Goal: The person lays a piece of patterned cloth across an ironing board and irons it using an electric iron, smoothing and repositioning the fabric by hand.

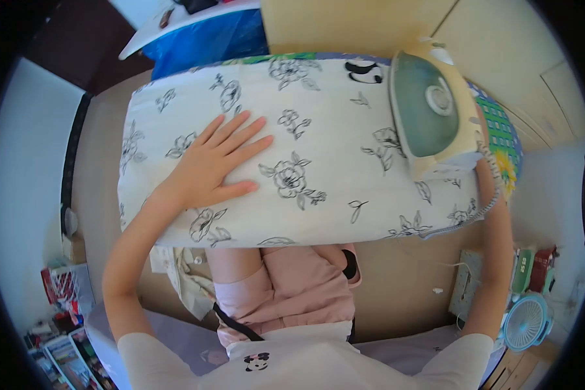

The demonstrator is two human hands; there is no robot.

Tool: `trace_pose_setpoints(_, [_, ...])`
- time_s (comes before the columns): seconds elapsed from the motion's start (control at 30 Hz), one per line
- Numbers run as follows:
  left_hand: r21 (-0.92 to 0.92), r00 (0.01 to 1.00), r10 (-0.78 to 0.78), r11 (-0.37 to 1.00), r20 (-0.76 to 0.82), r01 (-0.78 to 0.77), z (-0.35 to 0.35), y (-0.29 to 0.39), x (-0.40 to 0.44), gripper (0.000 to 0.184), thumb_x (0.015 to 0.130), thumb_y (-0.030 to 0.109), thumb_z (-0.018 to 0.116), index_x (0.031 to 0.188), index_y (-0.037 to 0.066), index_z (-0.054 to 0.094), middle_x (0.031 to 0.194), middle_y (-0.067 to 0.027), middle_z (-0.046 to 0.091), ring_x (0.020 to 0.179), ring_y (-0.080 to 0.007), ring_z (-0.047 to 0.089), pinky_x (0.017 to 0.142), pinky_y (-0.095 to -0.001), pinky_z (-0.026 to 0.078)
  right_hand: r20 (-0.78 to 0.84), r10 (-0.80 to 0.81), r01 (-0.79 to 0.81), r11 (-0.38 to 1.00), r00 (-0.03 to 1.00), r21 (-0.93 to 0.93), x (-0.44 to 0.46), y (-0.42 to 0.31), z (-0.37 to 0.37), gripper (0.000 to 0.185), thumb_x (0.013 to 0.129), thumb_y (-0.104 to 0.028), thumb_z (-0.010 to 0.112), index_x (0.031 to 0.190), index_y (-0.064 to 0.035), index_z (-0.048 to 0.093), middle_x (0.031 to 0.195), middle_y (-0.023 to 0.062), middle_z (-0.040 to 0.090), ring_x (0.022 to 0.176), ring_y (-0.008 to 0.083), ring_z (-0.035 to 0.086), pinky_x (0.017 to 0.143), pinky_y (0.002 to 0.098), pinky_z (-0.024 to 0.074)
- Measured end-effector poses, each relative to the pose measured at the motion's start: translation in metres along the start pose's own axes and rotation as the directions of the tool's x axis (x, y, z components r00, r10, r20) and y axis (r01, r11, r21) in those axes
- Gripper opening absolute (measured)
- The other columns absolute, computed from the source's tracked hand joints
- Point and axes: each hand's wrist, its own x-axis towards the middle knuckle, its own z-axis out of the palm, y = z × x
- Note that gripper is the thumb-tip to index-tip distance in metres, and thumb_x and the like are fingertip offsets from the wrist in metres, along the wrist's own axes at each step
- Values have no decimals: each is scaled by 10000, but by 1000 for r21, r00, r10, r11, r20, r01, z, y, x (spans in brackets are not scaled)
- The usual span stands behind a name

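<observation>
A white cloth [331, 136] with black flower drawings and a small panda print lies spread over an ironing board [500, 130]. My left hand [218, 159] rests flat on its left half, fingers spread and palm down. At the right end is a cream clothes iron [429, 110] with a green panel and a round dial. My right hand [485, 172] is at the iron's right side, closed around it; most of the fingers are hidden behind its body. The iron's grey cord [494, 188] runs down past my right wrist onto the cloth.
A blue plastic sheet [208, 47] hangs from a white table at the back left. Cream cabinet doors [344, 26] stand behind the board. To the lower right are a small blue fan [526, 322] and boxes. A shelf [71, 357] stands lower left.
</observation>
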Motion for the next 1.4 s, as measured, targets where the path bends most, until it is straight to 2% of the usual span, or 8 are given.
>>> trace_pose_setpoints(0.07, [9, 1000, 15, 1000, -4, -15, 0, -1, 1, 573, 796, 402, 490, 1298, 163, 354, 1380, -68, 263, 1286, -274, 195, 1041, -441, 138, -15, 48, -49, 996, 999, -77, -8, 10, -5, 553, 795, -279, 461, 1311, -141, 317, 1346, 111, 320, 1239, 313, 289, 991, 402, 260])
trace_pose_setpoints(0.37, [-49, 999, -1, 999, -41, -1, -30, 18, 51, 368, 856, 277, 435, 1145, 57, 491, 1070, -87, 524, 1079, -272, 431, 940, -406, 303, -11, 273, -273, 958, 962, -81, -4, -34, -33, 445, 866, -373, 359, 1259, -170, 405, 1334, 43, 351, 1255, 214, 277, 1030, 369, 198])
trace_pose_setpoints(0.43, [-695, 977, -157, 719, -146, 12, -39, 45, 78, 306, 885, 192, 407, 1136, 31, 477, 1006, -84, 555, 1006, -231, 490, 874, -332, 367, -5, 297, -297, 953, 955, -62, -3, -36, -35, 446, 865, -372, 357, 1258, -169, 407, 1335, 44, 350, 1256, 212, 276, 1032, 367, 196])
trace_pose_setpoints(0.47, [-827, 964, -181, 558, -193, -61, -43, 59, 94, 316, 895, 181, 391, 1162, 19, 440, 1036, -99, 539, 1002, -220, 497, 877, -318, 375, 11, 318, -317, 947, 948, -47, -4, -38, -36, 446, 864, -372, 356, 1257, -167, 409, 1336, 45, 348, 1257, 210, 274, 1033, 364, 193])
trace_pose_setpoints(0.6, [-998, 943, -328, 18, -60, -57, -62, 95, 155, 413, 900, 182, 385, 1239, -37, 299, 1135, -157, 473, 1043, -218, 483, 927, -319, 369, -12, 329, -329, 944, 944, -8, -6, -39, -37, 451, 860, -378, 355, 1257, -171, 409, 1332, 44, 355, 1258, 211, 273, 1034, 364, 191])
trace_pose_setpoints(0.7, [-980, 960, -261, -194, 98, 47, -65, 103, 185, 451, 901, 210, 388, 1238, -64, 267, 1183, -187, 423, 1079, -230, 460, 961, -330, 351, -20, 339, -339, 941, 941, -13, -5, -38, -32, 451, 860, -375, 351, 1256, -167, 409, 1328, 47, 360, 1255, 223, 277, 1033, 370, 191])
trace_pose_setpoints(1.03, [-905, 944, -200, -391, 262, 168, -51, 129, 248, 310, 853, 205, 503, 1045, 10, 359, 932, -124, 531, 875, -242, 579, 789, -347, 480, -64, 353, -352, 936, 934, 19, -6, -39, -31, 430, 886, -346, 300, 1248, -143, 412, 1328, 57, 357, 1252, 227, 279, 1036, 393, 182])
trace_pose_setpoints(1.4, [-940, 874, -375, -262, 309, 220, -55, 114, 225, 198, 852, 193, 508, 904, 14, 443, 804, -54, 506, 793, -211, 594, 693, -323, 504, 20, 402, -401, 916, 916, -34, -5, -40, -32, 465, 891, -318, 247, 1301, -113, 323, 1372, 54, 280, 1282, 191, 214, 1053, 363, 152])
